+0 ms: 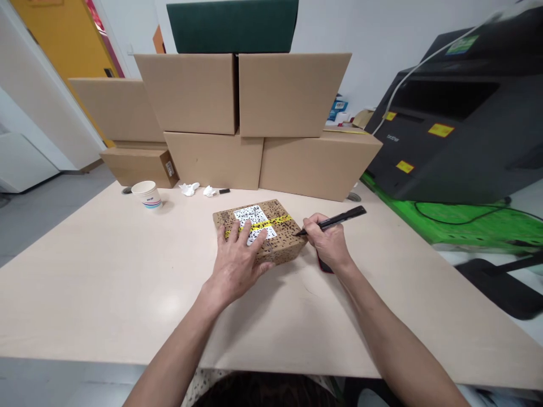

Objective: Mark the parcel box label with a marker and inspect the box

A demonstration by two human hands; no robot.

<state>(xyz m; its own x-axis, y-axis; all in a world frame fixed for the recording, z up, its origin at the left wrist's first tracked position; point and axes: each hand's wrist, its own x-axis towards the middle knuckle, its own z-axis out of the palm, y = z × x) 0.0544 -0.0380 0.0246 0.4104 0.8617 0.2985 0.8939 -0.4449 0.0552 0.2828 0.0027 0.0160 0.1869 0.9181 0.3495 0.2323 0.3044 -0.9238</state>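
Observation:
A small cardboard box lies on the table, dotted all over with black marks. A white label and a strip of yellow tape cross its top. My left hand rests on the box's near left part, fingers spread flat over the label and the thumb along the front side. In my right hand is a black marker, its tip at the right edge of the box top. Partly hidden under that hand lies a dark, red-edged flat object.
Stacked cardboard boxes line the back, topped by a dark green box. A paper cup, crumpled tissues and a black cap stand before them. A large dark printer is at right.

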